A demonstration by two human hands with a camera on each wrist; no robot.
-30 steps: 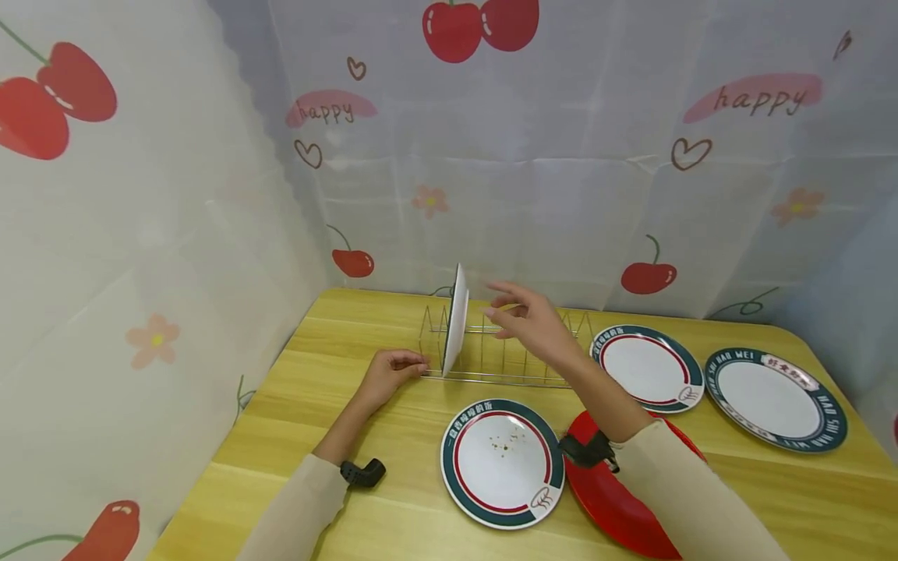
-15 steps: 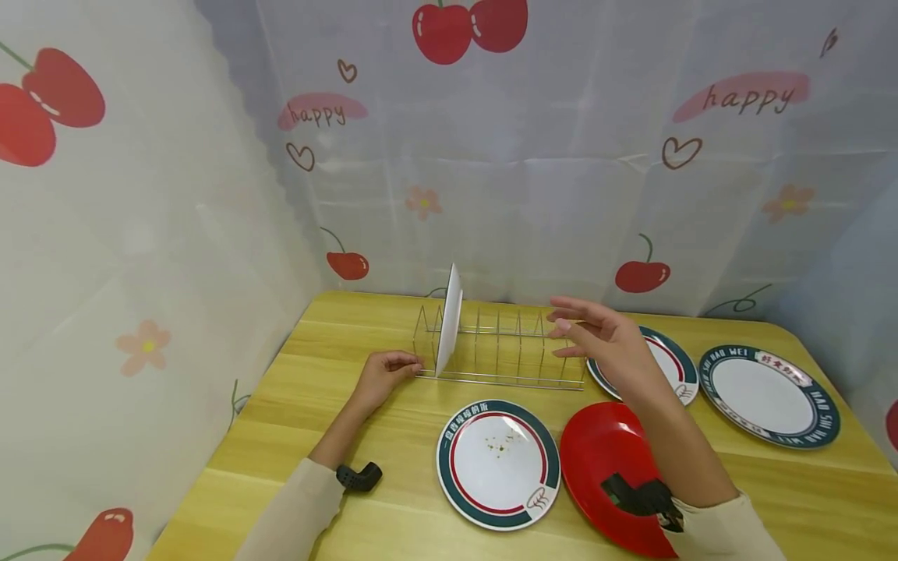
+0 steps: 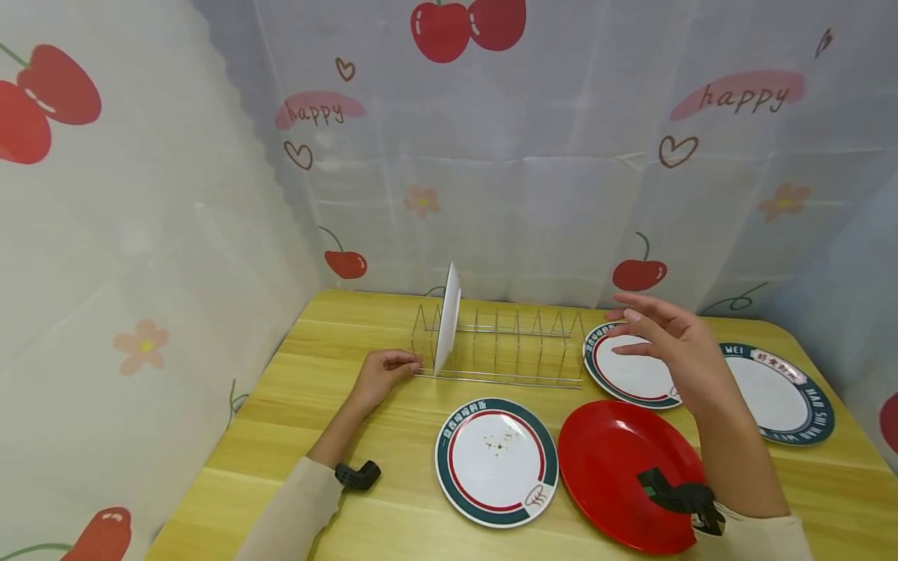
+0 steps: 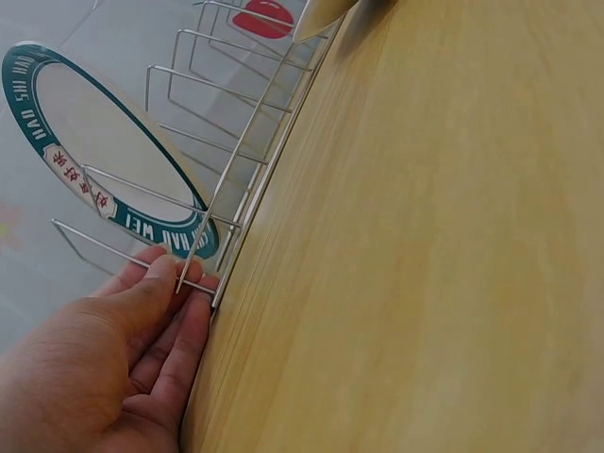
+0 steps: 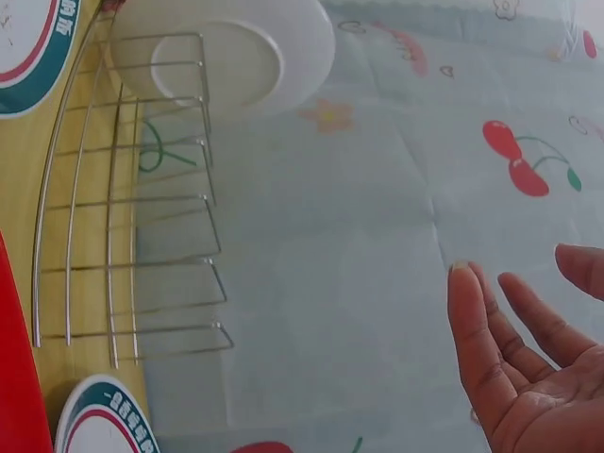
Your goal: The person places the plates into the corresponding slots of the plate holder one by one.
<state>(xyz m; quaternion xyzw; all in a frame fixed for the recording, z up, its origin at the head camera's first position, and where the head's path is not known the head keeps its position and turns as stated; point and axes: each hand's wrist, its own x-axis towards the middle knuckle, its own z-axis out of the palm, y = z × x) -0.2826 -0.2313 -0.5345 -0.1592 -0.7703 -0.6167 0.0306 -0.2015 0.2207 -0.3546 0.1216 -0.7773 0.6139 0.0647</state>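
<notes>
A wire plate rack (image 3: 519,380) stands near the back of the table, with one plate (image 3: 447,319) upright towards its left end. My left hand (image 3: 382,380) pinches the rack's front left corner; thumb and fingers close round the wire in the left wrist view, beside the plate's green lettered rim (image 4: 179,231). Over the right side of the table hovers my right hand (image 3: 684,354), fingers spread and holding nothing. Below it lie a green-rimmed plate (image 3: 627,366) and a second lettered plate (image 3: 775,397), each partly covered by the hand or forearm.
A large red plate (image 3: 617,460) lies front right, partly under the right wrist's black camera mount (image 3: 677,495). Left of it is a green-rimmed plate (image 3: 496,475) with small brown specks. A cherry-printed curtain (image 3: 533,195) hangs behind the table (image 3: 393,499).
My right hand has moved right, away from the upright plate and past the rack's end, uncovering more of the red plate. The left hand stays at the rack corner.
</notes>
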